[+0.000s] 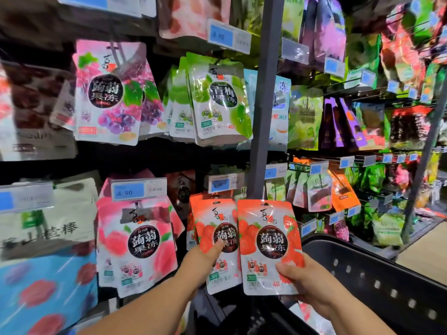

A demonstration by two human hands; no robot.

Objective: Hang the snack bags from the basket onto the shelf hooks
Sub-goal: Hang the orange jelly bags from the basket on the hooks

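A store aisle is lined with dark shelving (150, 155); its bays are divided by a grey upright post (264, 93), and a second post (426, 153) is seen farther right; blue-and-white price labels (139, 189) are hung across the bays; a strip of pale tan floor (425, 255) is seen at lower right.

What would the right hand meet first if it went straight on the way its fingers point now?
Probably the left strawberry bag, held by the left hand: the right hand, gripping the right strawberry bag, points up and left, and the two bags' edges overlap. Depth is unclear.
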